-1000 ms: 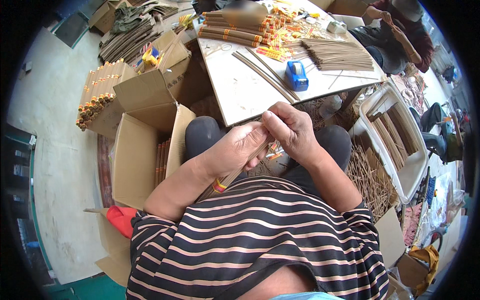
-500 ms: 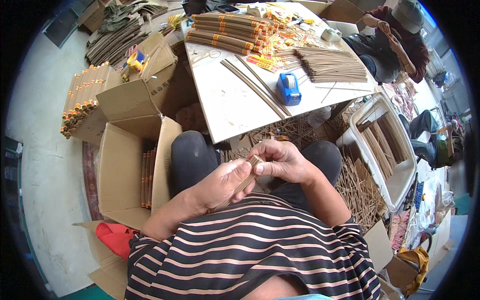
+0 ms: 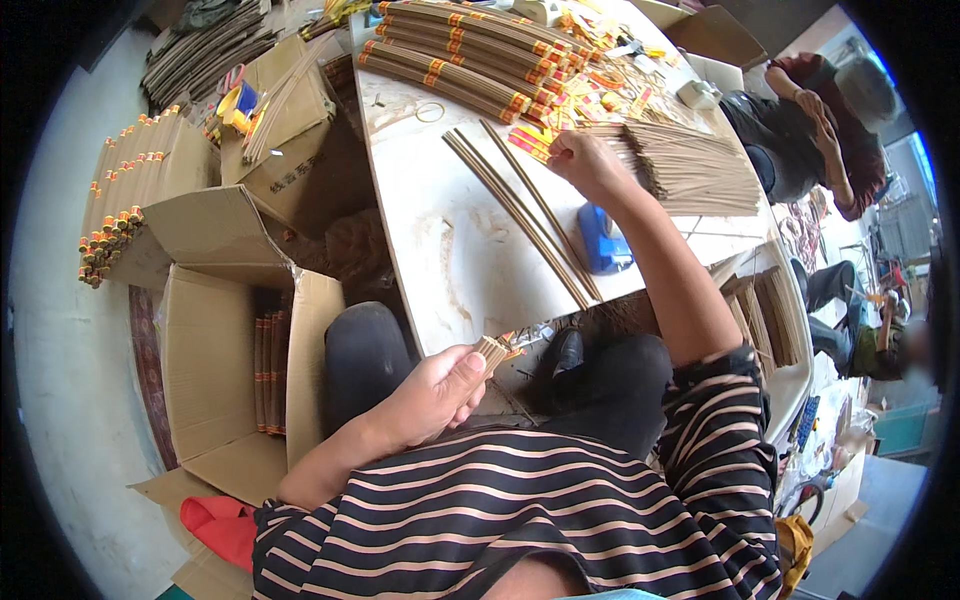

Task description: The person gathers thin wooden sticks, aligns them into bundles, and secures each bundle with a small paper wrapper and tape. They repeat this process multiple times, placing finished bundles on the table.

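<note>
Gripping stick bundle (image 3: 491, 352) in left hand (image 3: 432, 395), right hand (image 3: 585, 160) mid-table (image 3: 450, 250)

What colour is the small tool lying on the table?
Blue tool, clearest in the head view.

Two hands working, one blue tool on the table.
One blue plastic tape dispenser (image 3: 603, 240), one open brown cardboard box (image 3: 215, 360), one white table (image 3: 450, 250), one loose heap of thin brown sticks (image 3: 690, 170); two other people sit at right.
</note>
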`<state>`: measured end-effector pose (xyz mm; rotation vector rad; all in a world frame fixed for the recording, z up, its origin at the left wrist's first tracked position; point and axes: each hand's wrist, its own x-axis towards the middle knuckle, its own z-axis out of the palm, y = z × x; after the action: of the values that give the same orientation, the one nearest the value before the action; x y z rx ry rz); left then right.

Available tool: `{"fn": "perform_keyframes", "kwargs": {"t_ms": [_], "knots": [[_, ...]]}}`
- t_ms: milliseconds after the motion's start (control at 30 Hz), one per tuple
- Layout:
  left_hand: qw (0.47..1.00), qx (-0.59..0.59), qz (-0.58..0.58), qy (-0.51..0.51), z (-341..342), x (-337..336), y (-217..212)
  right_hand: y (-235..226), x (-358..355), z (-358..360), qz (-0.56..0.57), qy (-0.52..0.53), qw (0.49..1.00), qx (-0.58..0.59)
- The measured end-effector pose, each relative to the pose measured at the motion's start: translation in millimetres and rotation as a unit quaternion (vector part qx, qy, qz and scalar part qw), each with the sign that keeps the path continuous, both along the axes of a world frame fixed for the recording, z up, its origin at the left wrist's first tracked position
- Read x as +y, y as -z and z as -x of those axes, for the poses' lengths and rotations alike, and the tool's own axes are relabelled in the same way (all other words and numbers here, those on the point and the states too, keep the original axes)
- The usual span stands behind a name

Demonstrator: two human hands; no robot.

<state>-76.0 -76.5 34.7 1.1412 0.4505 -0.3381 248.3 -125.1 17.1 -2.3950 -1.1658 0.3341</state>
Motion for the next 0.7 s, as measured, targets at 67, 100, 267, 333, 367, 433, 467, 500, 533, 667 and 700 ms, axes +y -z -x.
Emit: {"fn": "perform_keyframes", "kwargs": {"t_ms": [67, 100, 267, 333, 367, 433, 467, 500, 533, 667, 700], "knots": [[1.000, 0.003, -0.003, -0.005, -2, 11, 4, 18, 22, -20, 0.064, -0.002, 0.996, -0.065], [1.000, 0.005, -0.001, -0.009, -1, 17, 7, 26, 31, -26, 0.101, -0.002, 0.991, -0.086], [0.999, 0.016, 0.019, -0.031, -5, 32, 14, 50, 50, -42, 0.132, -0.003, 0.987, -0.091], [0.999, 0.018, 0.026, -0.031, -7, 34, 16, 47, 53, -44, 0.140, -0.016, 0.987, -0.076], [0.999, 0.018, 0.027, -0.029, -7, 34, 18, 46, 53, -44, 0.144, -0.022, 0.987, -0.069], [0.999, 0.013, 0.026, -0.025, -6, 34, 19, 51, 51, -50, 0.135, -0.033, 0.988, -0.060], [0.999, 0.013, 0.024, -0.025, -5, 33, 19, 54, 50, -52, 0.131, -0.038, 0.989, -0.055], [0.999, 0.013, 0.022, -0.027, -4, 32, 18, 55, 49, -50, 0.106, -0.029, 0.992, -0.060], [0.999, 0.013, 0.019, -0.028, -2, 31, 17, 56, 48, -48, 0.082, -0.019, 0.994, -0.064], [0.999, -0.009, 0.000, -0.035, 6, 23, 13, 20, 44, -26, -0.040, -0.045, 0.998, -0.021], [0.999, -0.012, -0.006, -0.032, 6, 20, 9, 0, 36, -11, -0.086, -0.055, 0.995, 0.015]]}}
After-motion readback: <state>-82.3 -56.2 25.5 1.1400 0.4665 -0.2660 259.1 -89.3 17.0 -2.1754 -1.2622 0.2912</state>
